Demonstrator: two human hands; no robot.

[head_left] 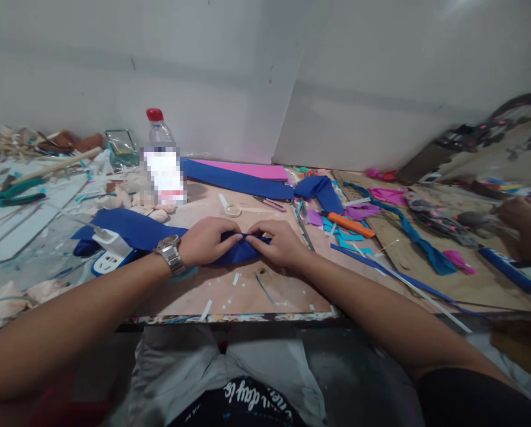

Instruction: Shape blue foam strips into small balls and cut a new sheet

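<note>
A strip of blue fabric (134,228) lies across the table from the left and runs in under both my hands. My left hand (207,240), with a metal watch on its wrist, pinches the fabric between thumb and fingers. Close beside it, my right hand (280,240) pinches the same strip near its right end. The fabric looks folded between my two thumbs. A white and blue plastic tool (113,248) with a cord rests on the strip, left of my wrist. Just beyond my hands lies a roll of clear tape (232,209).
Behind stand a red-capped bottle (157,127) and a lit phone (164,175). Blue (238,179) and pink strips lie at the back. An orange utility knife (351,225) sits among scraps on the right; green-handled pliers (18,193) lie left. Another person's hand (525,222) is at far right.
</note>
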